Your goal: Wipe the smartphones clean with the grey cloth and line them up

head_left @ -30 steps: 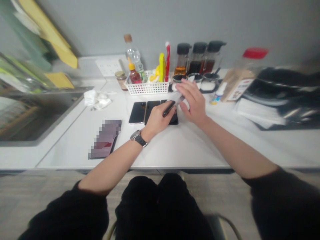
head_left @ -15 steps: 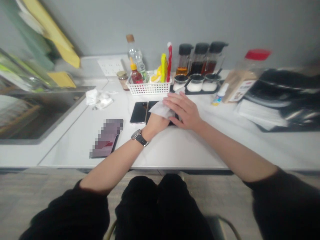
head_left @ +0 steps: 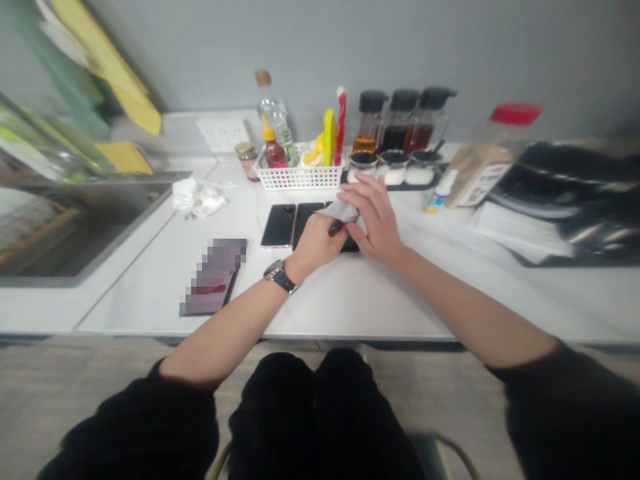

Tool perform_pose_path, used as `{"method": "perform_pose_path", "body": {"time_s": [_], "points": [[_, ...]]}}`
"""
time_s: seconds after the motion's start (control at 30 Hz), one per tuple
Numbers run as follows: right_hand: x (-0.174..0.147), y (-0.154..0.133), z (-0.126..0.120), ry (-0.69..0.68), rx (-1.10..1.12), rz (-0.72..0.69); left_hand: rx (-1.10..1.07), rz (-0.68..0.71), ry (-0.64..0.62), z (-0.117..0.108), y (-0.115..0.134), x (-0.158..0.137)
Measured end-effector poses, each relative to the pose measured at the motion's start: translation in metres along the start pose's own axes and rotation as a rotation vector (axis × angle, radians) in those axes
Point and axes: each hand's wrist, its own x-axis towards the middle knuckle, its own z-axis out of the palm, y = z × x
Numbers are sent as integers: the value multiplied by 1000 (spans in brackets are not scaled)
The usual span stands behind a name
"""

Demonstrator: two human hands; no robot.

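Observation:
My left hand [head_left: 320, 245], wearing a wristwatch [head_left: 280, 275], is closed around a small dark object [head_left: 335, 228]; only its end shows, so its kind is unclear. My right hand [head_left: 374, 217] lies against it from the right, holding a white tissue [head_left: 340, 209] between the two hands. Under and behind the hands, dark-screened phones lie in a row on the counter: a left phone [head_left: 278, 226], a middle phone [head_left: 304, 217] and a mostly covered right one [head_left: 351, 246]. Left of my forearm rests a larger flat device [head_left: 214, 277] with a pixelated screen.
Crumpled tissues [head_left: 199, 198] lie near the sink [head_left: 90, 270]. Along the wall stand a white basket [head_left: 300, 177] with bottles, glass seasoning jars [head_left: 393, 168], several oil bottles [head_left: 403, 120], a red-lidded jar [head_left: 483, 167] and a small glue-like bottle [head_left: 440, 192].
The tissue has shifted off the back of my left hand, exposing the dark object there. My right hand has moved slightly right, its fingers more raised.

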Motion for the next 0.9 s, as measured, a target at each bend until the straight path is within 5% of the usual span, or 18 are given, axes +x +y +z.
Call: {"method": "perform_pose_path", "body": {"time_s": [0.1,0.2,0.43,0.73,0.9], "points": [[1,-5,2,-133,15,-113,8,16,-1,2,-8,-1],[0,6,-1,-88,-26,-138,-3,19,8,2,-6,0],[-6,35,-11,206,-104,181,-144,22,-89,-3,14,0],[1,-5,-2,-224,12,-58,11,124,-22,1,-9,1],[-6,30,-8,28,-11,73,-104,-42,-17,0,8,1]]}}
